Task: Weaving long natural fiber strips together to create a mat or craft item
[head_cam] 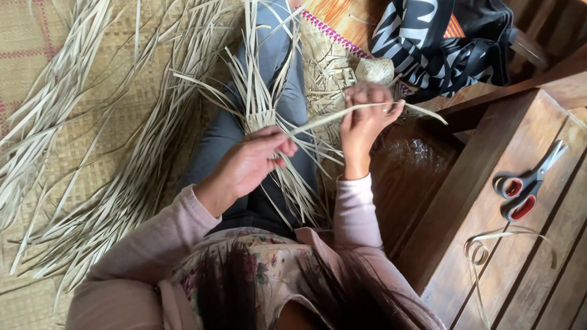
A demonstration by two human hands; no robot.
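A small woven piece of pale straw strips rests on my lap, its loose ends fanning up and down over my grey trousers. My left hand pinches the work at its lower right edge. One long flat strip runs from there to the right, and my right hand grips it, fingers closed around it, held above my knee.
Piles of loose straw strips lie on the woven mat at left. A ball of twine and a black patterned bag sit beyond my knee. On the wooden bench at right are red-handled scissors and a curled strip.
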